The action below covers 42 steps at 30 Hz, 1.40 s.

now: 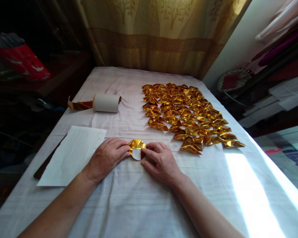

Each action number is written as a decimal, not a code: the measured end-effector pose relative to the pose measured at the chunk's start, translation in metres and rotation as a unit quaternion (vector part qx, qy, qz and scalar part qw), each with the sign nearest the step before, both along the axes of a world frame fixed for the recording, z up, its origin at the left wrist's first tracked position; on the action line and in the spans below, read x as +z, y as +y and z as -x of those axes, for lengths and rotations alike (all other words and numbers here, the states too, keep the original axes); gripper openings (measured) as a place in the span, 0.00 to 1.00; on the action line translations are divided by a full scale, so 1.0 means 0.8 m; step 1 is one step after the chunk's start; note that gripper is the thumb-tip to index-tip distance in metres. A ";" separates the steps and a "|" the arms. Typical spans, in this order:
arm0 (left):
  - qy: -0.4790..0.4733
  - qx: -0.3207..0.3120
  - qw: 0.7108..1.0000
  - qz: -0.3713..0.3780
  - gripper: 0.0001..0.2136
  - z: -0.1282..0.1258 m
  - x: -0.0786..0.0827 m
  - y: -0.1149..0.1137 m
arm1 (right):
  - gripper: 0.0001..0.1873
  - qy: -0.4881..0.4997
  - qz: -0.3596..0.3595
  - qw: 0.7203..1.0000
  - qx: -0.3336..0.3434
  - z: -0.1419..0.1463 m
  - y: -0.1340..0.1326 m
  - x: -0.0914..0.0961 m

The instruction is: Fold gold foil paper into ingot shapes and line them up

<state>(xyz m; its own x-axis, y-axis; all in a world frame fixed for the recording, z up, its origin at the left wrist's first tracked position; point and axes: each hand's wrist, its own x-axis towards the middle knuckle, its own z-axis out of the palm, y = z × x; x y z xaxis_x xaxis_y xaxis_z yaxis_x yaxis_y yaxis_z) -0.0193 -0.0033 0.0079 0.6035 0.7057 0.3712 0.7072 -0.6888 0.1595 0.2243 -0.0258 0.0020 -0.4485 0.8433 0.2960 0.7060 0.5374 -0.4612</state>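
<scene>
A small piece of gold foil paper (136,146), partly folded with its white underside showing, lies on the white cloth between my hands. My left hand (106,158) pinches its left edge with curled fingers. My right hand (161,162) presses and pinches its right edge, fingers bent. Beyond my right hand, several finished folded gold pieces (186,115) lie in rows on the cloth.
A stack of white sheets (72,155) lies left of my left hand, over a dark strip. A white roll with a gold foil tail (106,102) rests farther back. The cloth-covered table (129,198) drops off on both sides. A curtain hangs behind; clutter stands right.
</scene>
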 end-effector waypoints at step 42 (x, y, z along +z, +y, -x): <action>-0.041 0.124 0.990 0.061 0.05 -0.017 -0.013 0.000 | 0.11 -0.077 -0.020 0.987 -0.140 0.022 0.023 -0.009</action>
<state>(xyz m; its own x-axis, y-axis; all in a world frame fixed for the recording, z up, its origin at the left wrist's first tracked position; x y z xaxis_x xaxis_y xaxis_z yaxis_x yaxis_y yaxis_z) -0.0054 -0.0030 -0.0022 0.3775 0.8710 0.3145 0.8338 -0.4675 0.2937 0.2068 -0.0077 -0.0053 -0.2416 0.9298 0.2776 0.8895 0.3265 -0.3196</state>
